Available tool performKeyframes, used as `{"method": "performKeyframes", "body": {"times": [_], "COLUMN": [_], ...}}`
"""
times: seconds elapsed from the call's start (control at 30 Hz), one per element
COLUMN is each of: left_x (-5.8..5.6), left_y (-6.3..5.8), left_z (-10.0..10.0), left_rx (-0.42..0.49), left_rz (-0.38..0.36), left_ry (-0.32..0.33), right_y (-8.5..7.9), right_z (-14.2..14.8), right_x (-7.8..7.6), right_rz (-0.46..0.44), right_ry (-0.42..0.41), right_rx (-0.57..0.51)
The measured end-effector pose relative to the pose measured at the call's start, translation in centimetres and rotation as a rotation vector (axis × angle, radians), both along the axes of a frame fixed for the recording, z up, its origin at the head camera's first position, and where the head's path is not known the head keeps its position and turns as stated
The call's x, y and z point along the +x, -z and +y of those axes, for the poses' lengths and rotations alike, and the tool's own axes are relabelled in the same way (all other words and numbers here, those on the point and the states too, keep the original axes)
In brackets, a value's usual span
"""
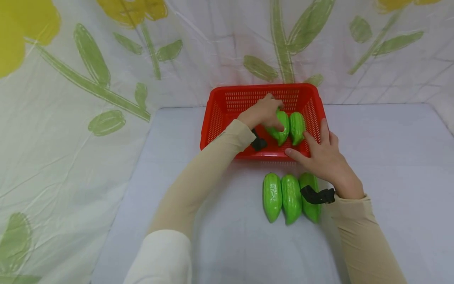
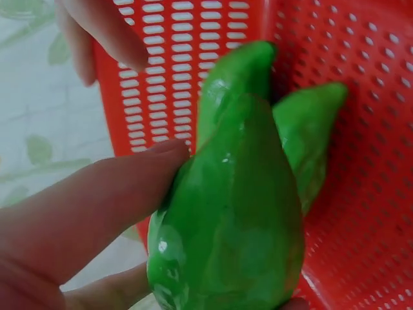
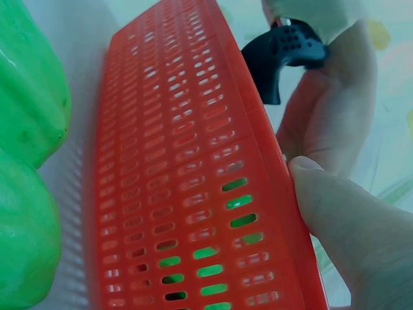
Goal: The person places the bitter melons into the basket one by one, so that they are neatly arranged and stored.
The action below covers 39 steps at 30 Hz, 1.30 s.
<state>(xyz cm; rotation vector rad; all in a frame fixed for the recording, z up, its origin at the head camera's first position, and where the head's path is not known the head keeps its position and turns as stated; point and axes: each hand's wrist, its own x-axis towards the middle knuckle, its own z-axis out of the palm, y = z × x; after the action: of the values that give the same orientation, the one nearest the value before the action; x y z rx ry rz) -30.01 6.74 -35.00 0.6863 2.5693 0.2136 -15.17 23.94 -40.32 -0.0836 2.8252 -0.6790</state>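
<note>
My left hand reaches into the red basket and grips a glossy green ridged fruit. In the left wrist view the thumb lies along its side and a fingertip shows at its other edge. Two similar green fruits lie behind it in the basket. My right hand rests at the basket's near right corner, fingers spread and fairly straight. Its thumb touches the near rim in the right wrist view. Three more green fruits lie side by side on the table before the basket, one partly under the right wrist.
The table has a pale cover. Behind it hangs a white curtain with yellow flowers and green leaves. A black wrist mount sits on the right wrist, and another black mount is under the left wrist.
</note>
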Motion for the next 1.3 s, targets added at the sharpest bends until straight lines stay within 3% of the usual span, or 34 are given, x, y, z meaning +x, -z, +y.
{"method": "performKeyframes", "body": {"times": [0.57, 0.77, 1.3], "left_x": [-2.2, -2.4, -2.4], "left_y": [3.0, 3.5, 4.4], "left_z": [-1.0, -1.0, -0.3], "left_rx": [-0.008, 0.007, 0.011], "left_rz": [-0.068, -0.121, -0.128], "left_ry": [-0.015, -0.025, -0.032], "right_y": [0.0, 0.0, -0.1], "right_z": [-0.3, -0.1, -0.1], "right_x": [-0.1, -0.1, 0.0], "right_rz": [0.004, -0.007, 0.008], "right_ry": [-0.006, -0.002, -0.006], "right_rx": [-0.004, -0.004, -0.001]}}
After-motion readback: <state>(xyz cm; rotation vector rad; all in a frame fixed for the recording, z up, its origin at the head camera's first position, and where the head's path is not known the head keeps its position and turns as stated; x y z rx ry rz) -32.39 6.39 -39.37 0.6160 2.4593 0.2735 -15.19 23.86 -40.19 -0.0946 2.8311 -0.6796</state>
